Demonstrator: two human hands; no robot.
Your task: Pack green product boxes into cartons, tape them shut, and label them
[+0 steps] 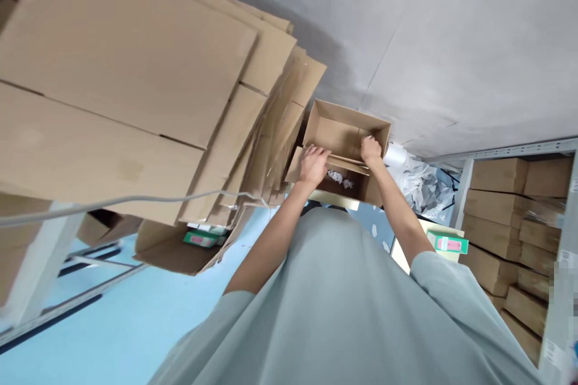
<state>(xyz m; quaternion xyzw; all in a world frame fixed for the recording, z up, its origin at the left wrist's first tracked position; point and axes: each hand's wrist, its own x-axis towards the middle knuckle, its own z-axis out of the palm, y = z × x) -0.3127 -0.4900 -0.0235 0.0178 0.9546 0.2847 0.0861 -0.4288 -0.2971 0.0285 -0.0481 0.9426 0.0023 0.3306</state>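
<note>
An open cardboard box (336, 132) stands in front of me against the wall. Just nearer lies a second box opening (372, 189) with crumpled paper pieces (335, 176) inside; I cannot tell whether the two are joined. My left hand (315, 163) has its fingers bent over the cardboard edge between them, at the left. At the right end of that edge my right hand (371, 149) is closed on the cardboard, its fingertips partly hidden inside the far box.
Large flattened cartons (126, 54) lean in a stack at left. Below them a carton (167, 249) holds green packages (199, 239). At right are a white roll (394, 155), clear plastic wrap (427, 186), a green package (451, 243) and a shelf of boxes (492, 207). A grey cable (135, 199) crosses the left side.
</note>
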